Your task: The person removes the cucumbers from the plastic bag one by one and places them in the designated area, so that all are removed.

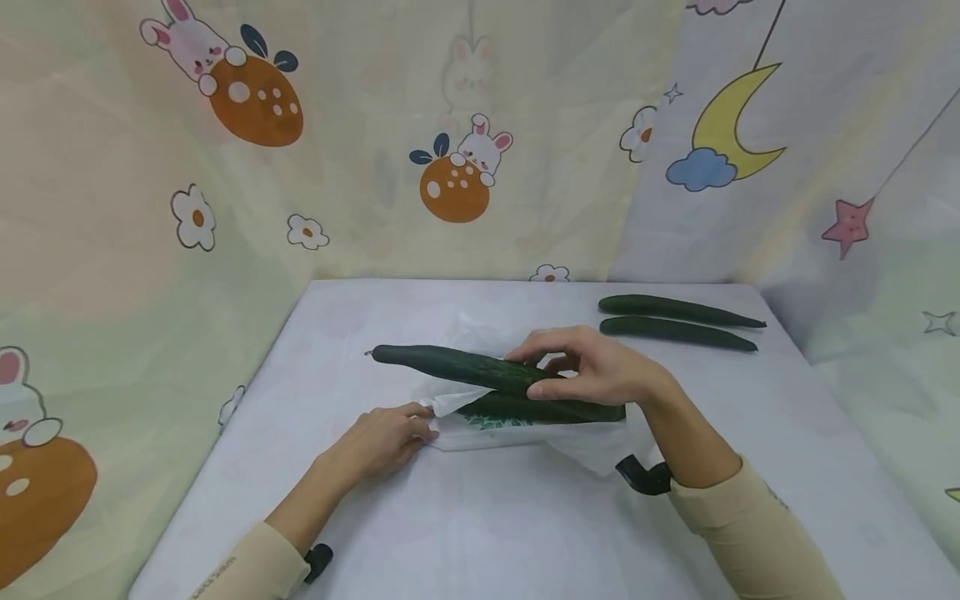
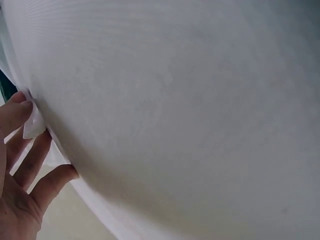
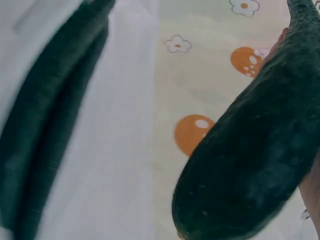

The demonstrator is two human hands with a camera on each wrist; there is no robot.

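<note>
My right hand (image 1: 592,367) grips a long dark green cucumber (image 1: 442,363) near its right end, thumb in front and fingers behind. The cucumber tilts slightly, its stem end pointing left, over a white plastic bag (image 1: 461,440) with green print. Another cucumber (image 1: 555,410) lies at the mouth of the bag, partly covered by it. At the bag's left end, my left hand (image 1: 390,437) pinches its edge; the left wrist view shows a white fold of plastic (image 2: 34,122) between the fingers. The held cucumber (image 3: 250,150) fills the right side of the right wrist view.
Two more cucumbers, an upper one (image 1: 675,310) and a lower one (image 1: 675,332), lie side by side at the back right of the white table (image 1: 480,533). A patterned curtain (image 1: 360,100) stands behind it and along both sides.
</note>
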